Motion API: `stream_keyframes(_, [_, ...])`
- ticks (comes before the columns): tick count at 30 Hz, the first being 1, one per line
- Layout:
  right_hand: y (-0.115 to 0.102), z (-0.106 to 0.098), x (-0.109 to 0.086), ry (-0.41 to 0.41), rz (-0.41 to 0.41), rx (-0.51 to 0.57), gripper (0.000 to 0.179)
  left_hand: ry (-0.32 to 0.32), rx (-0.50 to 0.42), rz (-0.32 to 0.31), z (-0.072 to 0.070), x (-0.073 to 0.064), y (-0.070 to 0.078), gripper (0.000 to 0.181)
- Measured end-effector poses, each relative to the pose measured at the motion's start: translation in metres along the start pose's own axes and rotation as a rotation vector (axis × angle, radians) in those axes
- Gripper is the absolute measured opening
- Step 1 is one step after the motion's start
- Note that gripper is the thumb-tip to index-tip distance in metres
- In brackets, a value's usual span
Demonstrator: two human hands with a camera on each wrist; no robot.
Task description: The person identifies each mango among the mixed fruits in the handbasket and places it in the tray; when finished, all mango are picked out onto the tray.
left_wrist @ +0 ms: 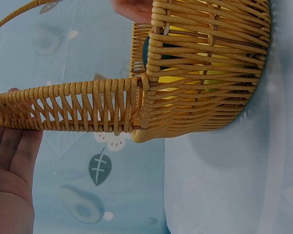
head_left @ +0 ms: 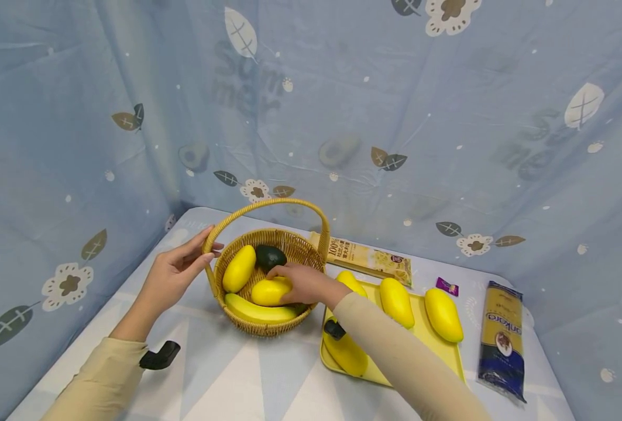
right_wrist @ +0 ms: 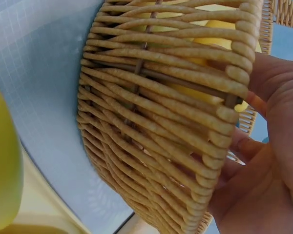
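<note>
one mango [head_left: 268,292] sits inside the basket [head_left: 270,328], beside the banana [head_left: 258,310], in the curled right hand [head_left: 309,284]; the left hand [head_left: 171,273] pinches the handle [head_left: 284,201]. a loose grip could let the smooth mango slip; a tug on the handle could tip the basket.

At the centre of the frame a yellow packet [head_left: 371,261] shows "100%" beside small Chinese characters, at the right a gold-and-blue packet [head_left: 502,339] bears what seems "ankara", and the blue curtain [head_left: 311,105] carries faint, blurred "Sommer" lettering upper left of centre.
</note>
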State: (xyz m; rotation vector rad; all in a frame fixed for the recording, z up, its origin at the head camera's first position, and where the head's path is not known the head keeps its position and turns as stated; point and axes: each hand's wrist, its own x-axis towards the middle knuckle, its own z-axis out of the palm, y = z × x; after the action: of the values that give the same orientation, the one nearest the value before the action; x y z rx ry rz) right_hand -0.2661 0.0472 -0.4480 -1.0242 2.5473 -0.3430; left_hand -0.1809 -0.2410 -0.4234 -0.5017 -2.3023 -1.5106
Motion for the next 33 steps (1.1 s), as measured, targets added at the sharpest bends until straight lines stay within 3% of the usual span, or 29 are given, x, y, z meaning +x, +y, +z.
stream_keyframes(17, [-0.003, 0.01, 0.0, 0.025, -0.011, -0.023, 0.057, 0.008, 0.007, -0.01, 0.001, -0.002, -0.003, 0.058])
stream_keyframes(33, [-0.001, 0.002, -0.022, 0.16, -0.038, 0.042, 0.055, 0.016, 0.013, 0.003, 0.001, -0.001, 0.0, 0.058])
